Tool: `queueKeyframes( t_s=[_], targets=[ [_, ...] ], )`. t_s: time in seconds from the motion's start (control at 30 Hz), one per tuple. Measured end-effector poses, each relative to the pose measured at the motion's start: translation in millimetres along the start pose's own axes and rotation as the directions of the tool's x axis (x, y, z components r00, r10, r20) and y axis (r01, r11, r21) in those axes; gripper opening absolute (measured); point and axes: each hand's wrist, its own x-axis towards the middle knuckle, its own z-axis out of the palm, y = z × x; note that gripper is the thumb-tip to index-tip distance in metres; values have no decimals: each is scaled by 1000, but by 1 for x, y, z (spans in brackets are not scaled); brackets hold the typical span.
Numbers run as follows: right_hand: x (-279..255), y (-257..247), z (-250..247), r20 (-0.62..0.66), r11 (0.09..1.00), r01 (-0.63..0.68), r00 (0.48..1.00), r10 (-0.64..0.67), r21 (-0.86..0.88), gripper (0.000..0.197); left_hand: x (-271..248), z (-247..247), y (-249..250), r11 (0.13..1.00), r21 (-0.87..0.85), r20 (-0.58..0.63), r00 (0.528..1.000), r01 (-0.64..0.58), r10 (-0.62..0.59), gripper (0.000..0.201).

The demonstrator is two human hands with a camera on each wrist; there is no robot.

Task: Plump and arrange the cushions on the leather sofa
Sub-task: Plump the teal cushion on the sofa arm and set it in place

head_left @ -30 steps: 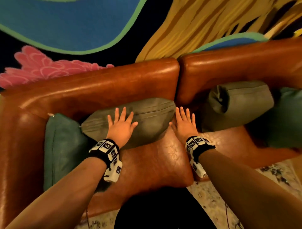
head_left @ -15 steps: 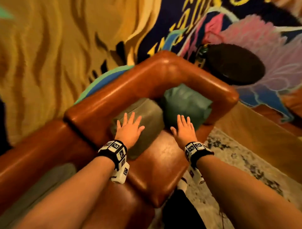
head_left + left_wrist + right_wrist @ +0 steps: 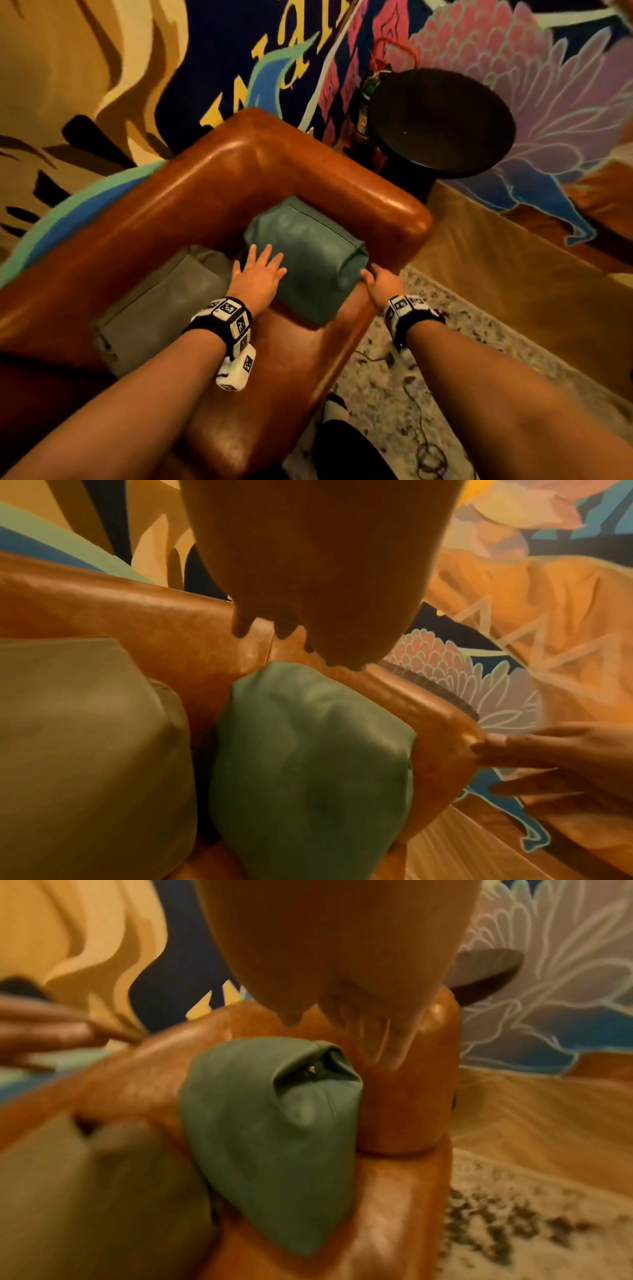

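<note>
Teal cushion [image 3: 308, 260] sits in the sofa's end corner, leaning against the armrest [image 3: 387, 209] at its 1 o'clock and the backrest at 11 o'clock; its zip end faces the right wrist camera. Grey-olive cushion [image 3: 161, 308] lies just beside it at 8 o'clock, slumped on the seat. Left hand [image 3: 258, 277] rests flat on the teal cushion's near-left face, fingers straight and spread, nothing gripped. Right hand [image 3: 380, 282] is at the cushion's 3 o'clock corner, fingers extended toward it; whether it touches cannot be told from the head view, and the right wrist view is blurred. Change against a second ago: both hands were then on or beside a grey-olive cushion in the middle of the sofa [image 3: 239, 164]; half a second ago they hovered at this end section, left over the grey-olive cushion. Now they bracket the teal one. Judgement: the person has moved along to the end seat and the teal cushion is the current work item; it looks creased and unevenly filled, so plumping is probably about to begin. The grey-olive neighbour appears to need straightening too. Outward: dark round side table [image 3: 442, 120] at 1 o'clock beyond the armrest, painted mural wall [image 3: 513, 68] behind, patterned rug [image 3: 394, 394] at 5 o'clock.
</note>
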Motion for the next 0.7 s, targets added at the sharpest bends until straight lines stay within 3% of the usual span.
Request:
queueKeyframes(
  t_s=[0.07,0.13,0.17,0.2,0.23,0.37,0.47,0.53,0.63,0.7],
  targets=[
    [32,-5,9,93,930,-167,985,144,327,36,11,-4,3,999,32,19,1000,11,-11,52],
    [58,-15,17,164,631,-313,945,283,710,21,21,-10,4,999,33,12,1000,11,-11,52],
    [67,-24,19,180,485,-346,917,356,803,16,25,-13,4,1000,22,-5,1000,11,-11,52],
    [73,-35,20,200,397,-367,893,402,841,16,31,-16,2,1000,10,-17,1000,16,-15,52],
    [77,-44,21,229,369,-397,877,421,841,21,34,-17,1,1000,1,-27,1000,16,-16,53],
    [96,-48,32,318,400,-491,847,425,773,40,59,-17,-8,999,6,-24,999,43,-43,55],
    [104,-35,39,368,363,-501,850,378,785,33,77,-19,-14,999,-9,-16,999,48,-48,57],
    [114,-13,49,412,373,-518,849,331,770,52,90,-23,-14,997,-47,-10,998,63,-64,60],
    [109,20,45,365,578,-508,861,355,638,80,108,-33,-6,975,-213,-38,997,63,-73,67],
    [90,32,32,298,656,-487,873,386,577,67,123,-38,-1,932,-354,-40,995,74,-94,69]
  ],
)
